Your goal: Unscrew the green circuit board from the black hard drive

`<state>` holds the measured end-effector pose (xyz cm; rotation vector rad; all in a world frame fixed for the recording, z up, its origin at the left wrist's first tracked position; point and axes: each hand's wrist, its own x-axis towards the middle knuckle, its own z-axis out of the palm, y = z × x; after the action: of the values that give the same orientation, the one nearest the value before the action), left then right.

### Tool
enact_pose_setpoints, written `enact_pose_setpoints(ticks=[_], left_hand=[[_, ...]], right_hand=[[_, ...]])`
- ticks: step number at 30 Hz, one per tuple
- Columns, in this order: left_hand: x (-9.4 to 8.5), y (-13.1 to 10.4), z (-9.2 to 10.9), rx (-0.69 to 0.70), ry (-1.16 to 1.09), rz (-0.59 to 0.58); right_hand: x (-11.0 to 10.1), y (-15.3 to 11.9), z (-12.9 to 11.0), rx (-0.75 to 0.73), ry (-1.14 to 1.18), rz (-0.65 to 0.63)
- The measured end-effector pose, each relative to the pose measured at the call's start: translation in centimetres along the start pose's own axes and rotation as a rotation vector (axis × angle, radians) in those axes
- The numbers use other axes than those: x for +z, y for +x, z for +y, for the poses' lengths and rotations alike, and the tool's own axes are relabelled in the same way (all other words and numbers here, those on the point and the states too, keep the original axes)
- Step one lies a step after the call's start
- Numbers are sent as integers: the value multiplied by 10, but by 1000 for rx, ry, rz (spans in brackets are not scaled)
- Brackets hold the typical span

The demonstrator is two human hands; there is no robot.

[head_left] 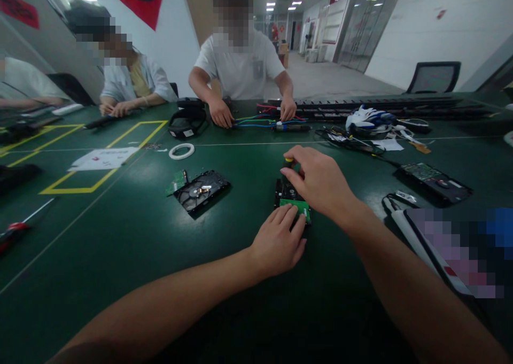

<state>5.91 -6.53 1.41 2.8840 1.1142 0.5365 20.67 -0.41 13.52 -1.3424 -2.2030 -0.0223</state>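
Note:
A black hard drive (pixel 279 191) with a green circuit board (pixel 306 213) lies on the table in front of me. My left hand (pixel 279 238) grips its near end, fingers bent over the edge and pressed on the board. Above the drive's far end, my right hand (pixel 318 179) pinches a small screwdriver (pixel 288 161) with a yellow-topped dark handle. It seems to stand upright, but its tip is hidden. To the left sits another hard drive (pixel 203 192) with silver metal showing, beside a loose green circuit board (pixel 176 183).
A red-handled screwdriver (pixel 18 229) lies far left, a white tape roll (pixel 181 151) beyond the left drive. At right are another drive (pixel 435 182), cables and gloves (pixel 371 122). Across the green table (pixel 224 235), a person (pixel 240 70) handles coloured wires; others sit at left.

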Motion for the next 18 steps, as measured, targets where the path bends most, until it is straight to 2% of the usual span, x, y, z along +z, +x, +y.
enact_pose_setpoints(ticks=[9,18], left_hand=[[-2,-1,0,-4,-9,10],[0,-1,-1,-6,-11,7]], right_hand=[[3,0,1,53,-2,13],[0,-1,1,-2,6,-2]])
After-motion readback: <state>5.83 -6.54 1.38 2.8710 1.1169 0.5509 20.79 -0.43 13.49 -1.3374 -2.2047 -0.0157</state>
